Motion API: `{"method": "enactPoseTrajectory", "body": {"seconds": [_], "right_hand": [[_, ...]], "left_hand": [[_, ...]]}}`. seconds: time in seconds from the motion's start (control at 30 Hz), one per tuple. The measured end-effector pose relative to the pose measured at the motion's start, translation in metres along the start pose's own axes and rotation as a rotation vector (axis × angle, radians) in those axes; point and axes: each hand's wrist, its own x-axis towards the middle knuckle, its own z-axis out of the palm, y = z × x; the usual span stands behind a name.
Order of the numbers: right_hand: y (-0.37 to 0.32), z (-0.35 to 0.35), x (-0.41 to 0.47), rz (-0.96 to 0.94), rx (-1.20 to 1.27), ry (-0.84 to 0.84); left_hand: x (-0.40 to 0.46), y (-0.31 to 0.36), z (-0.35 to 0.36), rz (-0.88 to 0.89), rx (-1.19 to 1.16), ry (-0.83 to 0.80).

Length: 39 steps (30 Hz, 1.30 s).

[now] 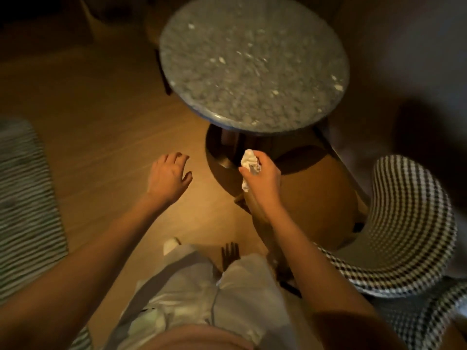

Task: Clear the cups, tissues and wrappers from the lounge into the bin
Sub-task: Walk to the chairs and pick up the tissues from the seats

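Observation:
My right hand (262, 180) grips a crumpled white tissue (250, 164) in front of the near edge of a round speckled stone table (252, 69). The tissue sticks out above and below my curled fingers. My left hand (168, 176) hangs over the wooden floor to the left of it, fingers loosely spread and holding nothing. No bin or cup shows in the head view.
A checked round-backed chair (409, 223) stands at the right, close to my right arm. A striped rug (25, 198) lies at the left edge. The table's dark base (227, 147) sits just beyond my hands. Wooden floor (101, 122) spreads between rug and table.

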Motion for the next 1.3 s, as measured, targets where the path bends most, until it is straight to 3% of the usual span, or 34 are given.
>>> {"method": "enactPoseTrajectory", "body": {"seconds": [0.33, 0.57, 0.87, 1.3], "right_hand": [[-0.14, 0.162, 0.065, -0.188, -0.056, -0.156], [-0.195, 0.236, 0.125, -0.257, -0.041, -0.162], [-0.259, 0.312, 0.304, -0.342, -0.058, -0.093], [-0.338, 0.364, 0.547, -0.204, -0.115, -0.078]], "left_hand": [[0.028, -0.203, -0.094, -0.157, 0.067, 0.114], [0.091, -0.282, -0.128, -0.175, 0.067, 0.143], [0.268, -0.354, -0.168, -0.107, 0.079, 0.15], [0.532, -0.438, -0.223, -0.08, 0.045, 0.061]]}}
